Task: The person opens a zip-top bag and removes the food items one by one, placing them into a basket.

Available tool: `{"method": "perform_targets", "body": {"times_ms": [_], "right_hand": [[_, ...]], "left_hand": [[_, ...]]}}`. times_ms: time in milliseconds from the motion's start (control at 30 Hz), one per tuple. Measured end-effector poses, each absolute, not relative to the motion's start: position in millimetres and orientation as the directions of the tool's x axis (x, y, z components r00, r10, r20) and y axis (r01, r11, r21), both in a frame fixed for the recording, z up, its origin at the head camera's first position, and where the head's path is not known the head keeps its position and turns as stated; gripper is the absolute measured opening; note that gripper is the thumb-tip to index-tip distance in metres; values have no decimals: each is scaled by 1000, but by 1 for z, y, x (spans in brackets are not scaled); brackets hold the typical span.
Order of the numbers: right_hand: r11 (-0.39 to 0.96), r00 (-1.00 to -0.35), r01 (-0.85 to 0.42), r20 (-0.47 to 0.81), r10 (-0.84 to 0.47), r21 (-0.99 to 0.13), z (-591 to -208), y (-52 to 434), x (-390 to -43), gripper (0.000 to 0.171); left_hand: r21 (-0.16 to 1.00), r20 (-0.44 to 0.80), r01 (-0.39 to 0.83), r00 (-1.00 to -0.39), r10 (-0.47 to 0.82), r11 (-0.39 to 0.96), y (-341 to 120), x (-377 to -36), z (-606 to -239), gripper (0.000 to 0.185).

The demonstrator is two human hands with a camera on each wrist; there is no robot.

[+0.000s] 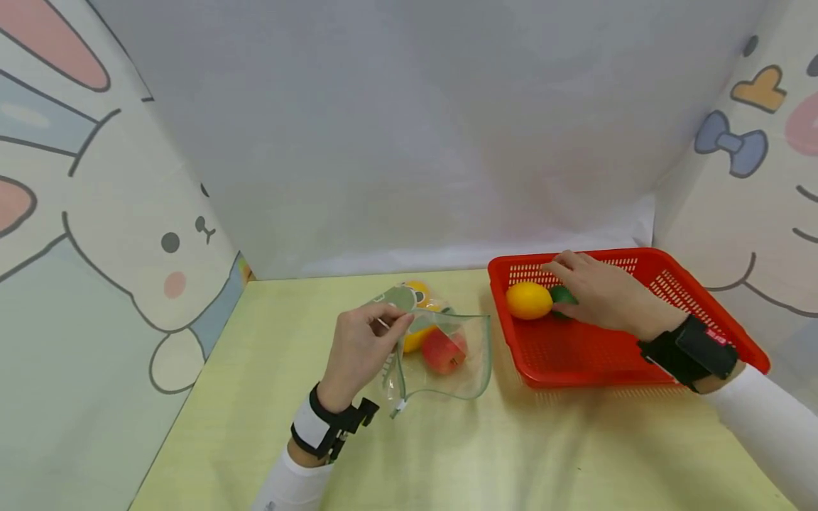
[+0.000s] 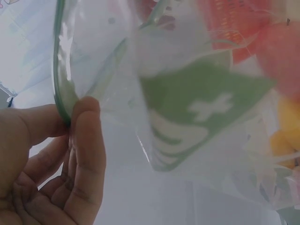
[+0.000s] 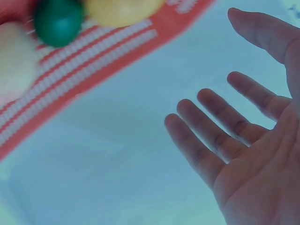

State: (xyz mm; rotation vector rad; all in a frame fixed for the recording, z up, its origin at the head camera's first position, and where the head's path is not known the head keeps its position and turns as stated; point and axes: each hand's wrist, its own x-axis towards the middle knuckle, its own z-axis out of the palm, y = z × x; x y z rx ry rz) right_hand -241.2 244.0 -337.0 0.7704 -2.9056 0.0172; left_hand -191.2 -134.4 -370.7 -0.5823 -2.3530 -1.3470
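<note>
**Right hand over the basket fruit**

Your right hand, fingers straight and empty, hovers above the small green lime beside the yellow lemon in the red plastic basket. Your left hand pinches the clear zip bag.

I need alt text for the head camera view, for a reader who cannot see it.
A left hand pinches open a clear bag holding fruit, on a yellow table. The right hand reaches into a red basket over an orange and a green fruit.
</note>
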Motion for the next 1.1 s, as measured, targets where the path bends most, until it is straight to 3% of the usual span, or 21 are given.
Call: {"method": "perform_targets", "body": {"times_ms": [233, 433, 633, 800, 933, 1100], "right_hand": [[711, -644, -677, 315, -697, 190, -334, 185, -192, 62], [574, -515, -767, 256, -818, 288, -336, 144, -163, 60], [507, -465, -814, 206, -861, 284, -354, 112, -164, 45], [486, -458, -825, 163, -874, 287, -376, 91, -178, 35], [470, -464, -826, 98, -881, 311, -394, 78, -184, 36], [492, -472, -745, 165, -866, 451, -417, 72, -191, 44]], "left_hand": [[720, 504, 524, -846, 176, 455, -135, -191, -372, 6], [715, 508, 532, -841, 186, 453, -134, -192, -372, 6], [715, 509, 534, -840, 188, 450, -134, -191, -373, 7], [714, 516, 539, -837, 184, 448, -134, -190, -373, 5], [712, 520, 542, -834, 184, 446, -134, -190, -373, 5], [719, 520, 544, -834, 185, 431, -134, -190, -372, 6]]}}
